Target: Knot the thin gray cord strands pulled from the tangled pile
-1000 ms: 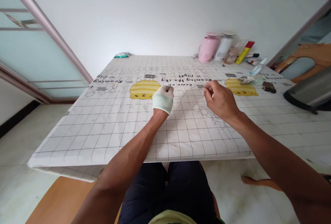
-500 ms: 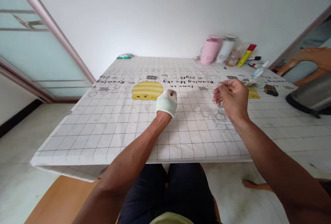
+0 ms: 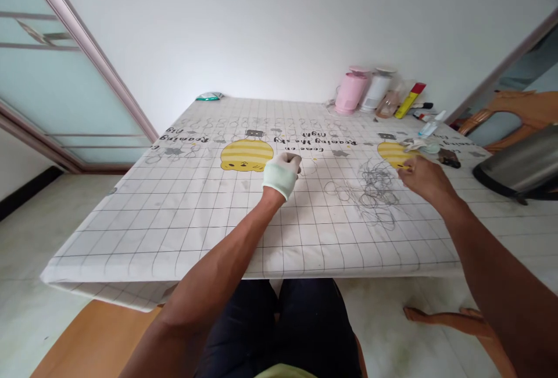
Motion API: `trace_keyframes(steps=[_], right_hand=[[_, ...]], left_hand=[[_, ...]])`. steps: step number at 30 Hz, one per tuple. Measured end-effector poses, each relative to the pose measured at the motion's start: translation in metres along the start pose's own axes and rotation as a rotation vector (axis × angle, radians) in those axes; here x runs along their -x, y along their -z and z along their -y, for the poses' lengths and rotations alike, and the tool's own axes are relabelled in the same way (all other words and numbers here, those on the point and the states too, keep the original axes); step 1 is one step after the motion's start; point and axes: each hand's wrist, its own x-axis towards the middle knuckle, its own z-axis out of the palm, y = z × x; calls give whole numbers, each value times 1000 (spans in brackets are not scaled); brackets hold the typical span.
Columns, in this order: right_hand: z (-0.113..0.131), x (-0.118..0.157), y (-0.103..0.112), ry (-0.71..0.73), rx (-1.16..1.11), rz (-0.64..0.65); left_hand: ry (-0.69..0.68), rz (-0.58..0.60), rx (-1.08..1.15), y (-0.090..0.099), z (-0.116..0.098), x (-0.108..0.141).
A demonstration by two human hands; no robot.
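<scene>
My left hand (image 3: 285,170), in a white glove with a pale green cuff, is curled into a fist above the tablecloth (image 3: 204,215), beside the printed yellow striped animal. What it may hold is hidden inside the fingers. My bare right hand (image 3: 425,177) is over the right part of the table with fingertips pinched together; anything between them is too thin to make out. Left of it lies a loose tangle of thin dark thread or wire (image 3: 375,192), with looser loops spreading toward the middle of the cloth.
At the back right stand a pink cylindrical device (image 3: 350,92), a white one (image 3: 377,92), a yellow-and-red box (image 3: 410,101) and a small clear bottle (image 3: 432,124). A metal kettle (image 3: 523,160) is at the right. A green-white packet (image 3: 209,96) lies at the back left.
My right hand has moved right and slightly down, uncovering more of the thread tangle. The fingers of my right hand are now closer together. My left fist has stayed nearly in place.
</scene>
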Motion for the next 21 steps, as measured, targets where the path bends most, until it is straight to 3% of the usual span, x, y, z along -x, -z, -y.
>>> trace_keyframes(steps=[2, 4, 6, 8, 12, 17, 19, 21], right_hand=[[21, 10, -8, 54, -101, -50], [53, 24, -19, 149, -221, 66], [90, 37, -31, 336, -416, 244], [125, 46, -44, 471, -506, 334], [167, 47, -70, 556, -620, 406], [175, 37, -86, 527, -735, 402], [175, 35, -87, 523, -688, 380], [175, 35, -86, 554, -591, 302]], left_hand=[[121, 85, 245, 2, -1, 0], [257, 229, 467, 5, -1, -2], [386, 391, 650, 8, 1, -3], [468, 523, 785, 12, 4, -4], [540, 639, 917, 16, 10, -6], [548, 618, 808, 13, 11, -11], [477, 495, 642, 12, 8, -12], [315, 299, 497, 12, 4, -12]])
